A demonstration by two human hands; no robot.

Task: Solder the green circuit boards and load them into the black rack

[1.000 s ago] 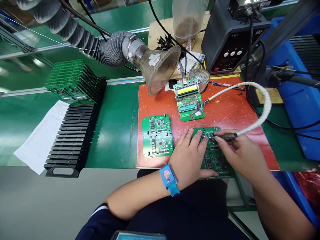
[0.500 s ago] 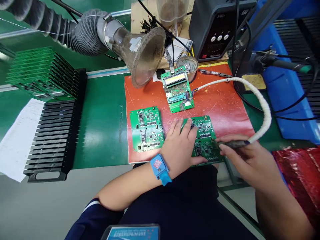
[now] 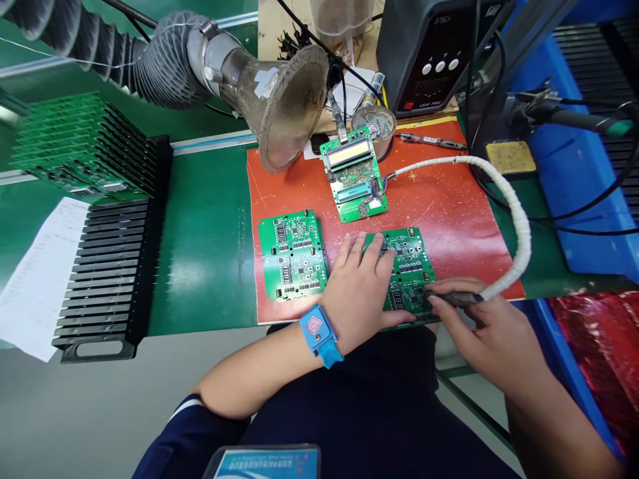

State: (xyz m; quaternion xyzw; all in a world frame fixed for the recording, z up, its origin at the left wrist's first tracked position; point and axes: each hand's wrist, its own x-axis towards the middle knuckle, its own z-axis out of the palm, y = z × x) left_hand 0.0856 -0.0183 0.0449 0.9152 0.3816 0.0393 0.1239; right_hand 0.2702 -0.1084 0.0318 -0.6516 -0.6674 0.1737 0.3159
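Note:
My left hand (image 3: 357, 289), with a blue wrist strap (image 3: 318, 334), lies flat with fingers spread over the left part of a green circuit board (image 3: 412, 256). In my right hand (image 3: 492, 332) is a dark probe (image 3: 460, 297), gripped between thumb and fingers. Its tip is at the board's lower right part; whether it touches is hidden. A white-wrapped cable (image 3: 522, 233) loops from the probe to a programmer board (image 3: 352, 174) with a small display and a teal socket. Another green circuit board (image 3: 293, 256) lies to the left of my left hand.
A fume extraction funnel (image 3: 292, 110) hangs over the orange mat (image 3: 434, 179). Behind stand a soldering station (image 3: 432, 60) and a solder tin (image 3: 374, 126). At left, a black rack (image 3: 102, 266) holds several boards; blue bins (image 3: 569, 173) stand at right.
My right hand has shifted slightly left and down with the probe, and the cable loop has followed. My left hand stays flat on the board.

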